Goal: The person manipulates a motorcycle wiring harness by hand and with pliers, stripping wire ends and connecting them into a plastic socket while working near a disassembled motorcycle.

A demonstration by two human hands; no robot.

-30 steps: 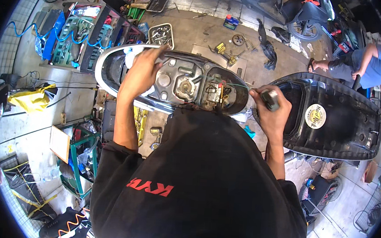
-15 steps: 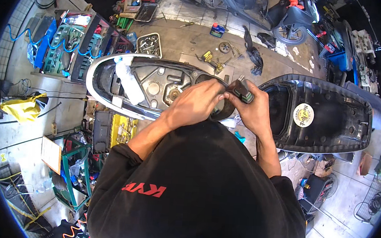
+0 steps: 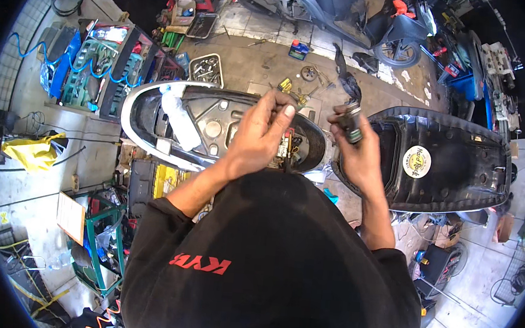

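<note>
An upturned black seat [image 3: 468,177] lies right of the scooter's open body [image 3: 217,116], which the left hand [image 3: 256,132] partly hides; its thumb and fingers nearly meet, anything between them unclear. The right hand [image 3: 359,159] wraps a dark, green-marked cylinder [image 3: 352,123] beside the seat.

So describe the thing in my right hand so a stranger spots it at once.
Find the big black scooter seat, underside up with a round pale sticker, at the picture's right. By its left end, the right hand grips a small dark object. Unlike the black seat beside it, this stubby object shows a green patch at its lower end.
</note>
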